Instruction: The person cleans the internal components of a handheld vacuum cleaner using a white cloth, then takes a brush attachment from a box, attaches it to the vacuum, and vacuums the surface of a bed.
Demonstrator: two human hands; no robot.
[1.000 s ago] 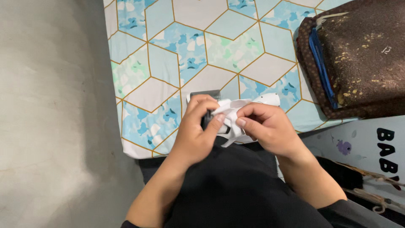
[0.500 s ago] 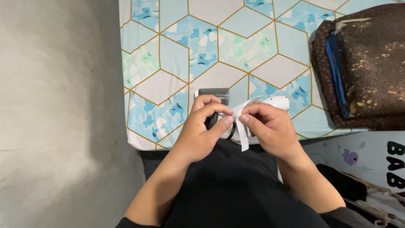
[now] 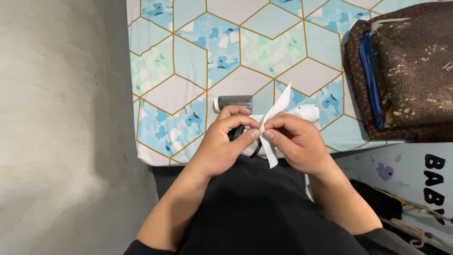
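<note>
My left hand [image 3: 222,146] and my right hand [image 3: 296,141] meet at the near edge of a bed and pinch a thin white paper strip [image 3: 273,123] between thumbs and forefingers. The strip sticks up and hangs down from the pinch. Under my hands lies a white hair dryer [image 3: 306,112] with a grey nozzle [image 3: 234,101]. A small black and grey ribbed part of it [image 3: 250,150] shows beneath my left fingers, partly hidden.
The bed has a sheet [image 3: 198,56] with blue, green and white hexagons edged in gold. A folded dark brown blanket with a blue layer [image 3: 410,71] lies at the right. Grey concrete floor [image 3: 56,127] is on the left. My black clothing fills the foreground.
The white strip has been pulled out and now stands up straighter, with one end pointing up over the sheet. Both hands stay pinched together over the dryer.
</note>
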